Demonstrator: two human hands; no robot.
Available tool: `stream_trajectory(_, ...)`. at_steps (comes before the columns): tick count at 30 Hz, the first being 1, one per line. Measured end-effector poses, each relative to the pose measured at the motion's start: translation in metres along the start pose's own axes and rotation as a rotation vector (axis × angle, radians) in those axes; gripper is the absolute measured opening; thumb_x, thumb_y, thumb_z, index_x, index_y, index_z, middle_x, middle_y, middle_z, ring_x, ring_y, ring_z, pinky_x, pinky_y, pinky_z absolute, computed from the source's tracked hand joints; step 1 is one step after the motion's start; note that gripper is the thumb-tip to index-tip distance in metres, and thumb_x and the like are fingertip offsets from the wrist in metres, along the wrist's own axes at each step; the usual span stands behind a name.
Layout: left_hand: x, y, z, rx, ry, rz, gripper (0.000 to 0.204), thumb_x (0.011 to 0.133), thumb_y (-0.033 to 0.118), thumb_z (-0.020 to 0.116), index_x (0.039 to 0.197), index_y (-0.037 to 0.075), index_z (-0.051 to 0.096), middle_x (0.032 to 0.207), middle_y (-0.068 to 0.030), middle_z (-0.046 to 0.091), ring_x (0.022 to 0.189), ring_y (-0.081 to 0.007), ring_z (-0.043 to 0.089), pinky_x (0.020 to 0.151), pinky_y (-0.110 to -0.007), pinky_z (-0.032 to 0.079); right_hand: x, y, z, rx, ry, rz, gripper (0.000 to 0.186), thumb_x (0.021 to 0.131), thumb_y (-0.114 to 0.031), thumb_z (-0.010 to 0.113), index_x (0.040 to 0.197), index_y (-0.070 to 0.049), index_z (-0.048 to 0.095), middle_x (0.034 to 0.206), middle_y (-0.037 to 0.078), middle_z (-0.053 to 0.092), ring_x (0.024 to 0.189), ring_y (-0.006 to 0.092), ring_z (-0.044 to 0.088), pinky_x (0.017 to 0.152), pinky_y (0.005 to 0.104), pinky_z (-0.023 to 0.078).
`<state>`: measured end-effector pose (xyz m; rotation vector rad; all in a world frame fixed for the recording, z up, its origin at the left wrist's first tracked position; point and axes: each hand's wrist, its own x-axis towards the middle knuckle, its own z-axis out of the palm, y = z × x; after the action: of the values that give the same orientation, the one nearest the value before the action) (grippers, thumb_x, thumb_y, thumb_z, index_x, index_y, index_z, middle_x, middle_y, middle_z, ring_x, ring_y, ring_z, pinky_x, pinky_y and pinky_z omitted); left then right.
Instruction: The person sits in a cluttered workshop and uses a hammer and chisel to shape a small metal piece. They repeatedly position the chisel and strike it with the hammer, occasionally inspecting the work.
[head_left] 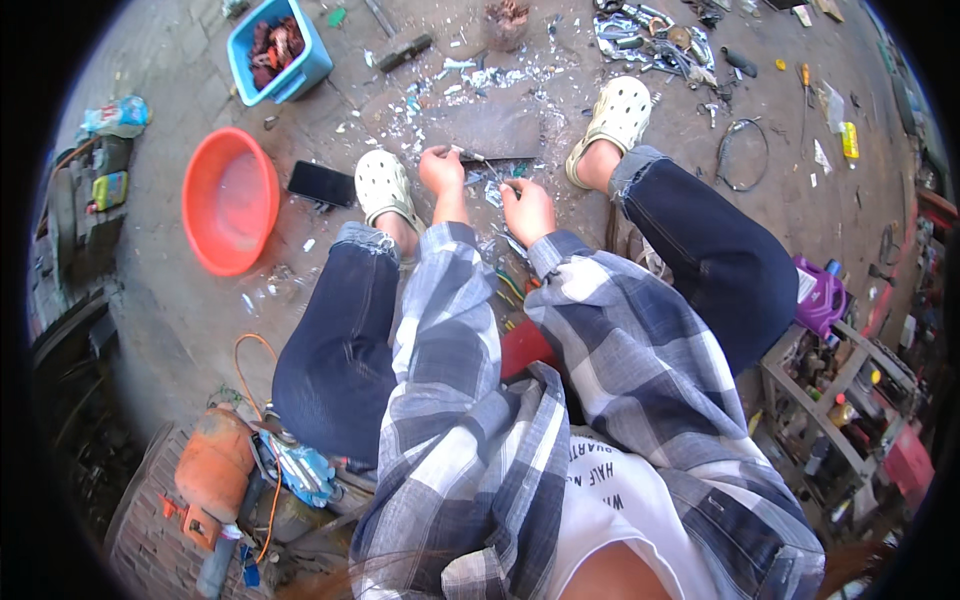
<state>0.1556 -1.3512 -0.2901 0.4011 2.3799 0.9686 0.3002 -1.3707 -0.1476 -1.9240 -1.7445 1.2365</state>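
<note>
My left hand [442, 175] is closed near the left end of a flat dark metal plate [495, 128] on the ground, with a small piece at its fingertips, too small to name. My right hand [528, 210], just right of and below it, grips a thin rod-like metal tool [490, 167] that slants up toward my left fingers. Small silvery scraps [493, 195] lie beneath and around both hands. A black phone [320, 182] lies to the left, beside my left shoe [382, 185].
Around me are a red basin [230, 150], a blue bin [310, 70] holding dark red stuff, scattered tools [650, 40], a wire loop [742, 155], an orange gas cylinder [215, 455], a purple jug [820, 300] and a metal rack [830, 390]. My legs frame the work spot.
</note>
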Motion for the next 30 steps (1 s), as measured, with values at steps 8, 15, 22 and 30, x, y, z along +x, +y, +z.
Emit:
stream_trajectory(8, 0.072, 0.121, -0.124, 0.13, -0.123, 0.395, 0.024, 0.074, 0.026, 0.068, 0.078, 0.003, 0.072, 0.068, -0.0131, 0.067, 0.067, -0.0255, 0.066, 0.068, -0.036, 0.05, -0.007, 0.02, 0.023, 0.29, -0.082, 0.115, 0.031, 0.085, -0.028, 0.057, 0.097, -0.001, 0.066, 0.095, 0.022, 0.066, 0.091, 0.0365, 0.063, 0.081, 0.0417, 0.048)
stream_trajectory(15, 0.04, 0.321, -0.241, 0.798, -0.294, 0.975, 0.029, 0.083, 0.027, 0.061, 0.096, 0.002, 0.067, 0.084, -0.012, 0.069, 0.075, -0.0216, 0.067, 0.069, -0.033, 0.051, -0.007, 0.037, 0.025, 0.223, -0.064, 0.1, 0.034, 0.087, -0.029, 0.053, 0.102, 0.0, 0.064, 0.1, 0.023, 0.065, 0.096, 0.0388, 0.061, 0.085, 0.0429, 0.047)
stream_trajectory(22, 0.013, 0.316, -0.228, 1.037, -0.587, 1.354, 0.018, 0.081, 0.017, 0.061, 0.092, 0.003, 0.065, 0.083, -0.0155, 0.066, 0.079, -0.0321, 0.063, 0.07, -0.04, 0.049, -0.005, 0.034, 0.015, 0.089, 0.001, 0.082, 0.032, 0.087, -0.028, 0.054, 0.106, -0.004, 0.061, 0.095, 0.022, 0.065, 0.092, 0.0397, 0.061, 0.081, 0.045, 0.048)
stream_trajectory(30, 0.032, 0.16, -0.12, 0.855, -0.942, 1.143, 0.012, 0.075, 0.013, 0.065, 0.084, 0.005, 0.065, 0.083, -0.0139, 0.064, 0.083, -0.0322, 0.061, 0.074, -0.041, 0.049, 0.025, 0.022, 0.023, -0.085, 0.076, 0.074, 0.026, 0.088, -0.026, 0.055, 0.11, -0.014, 0.058, 0.087, 0.019, 0.066, 0.084, 0.0404, 0.062, 0.071, 0.0489, 0.049)
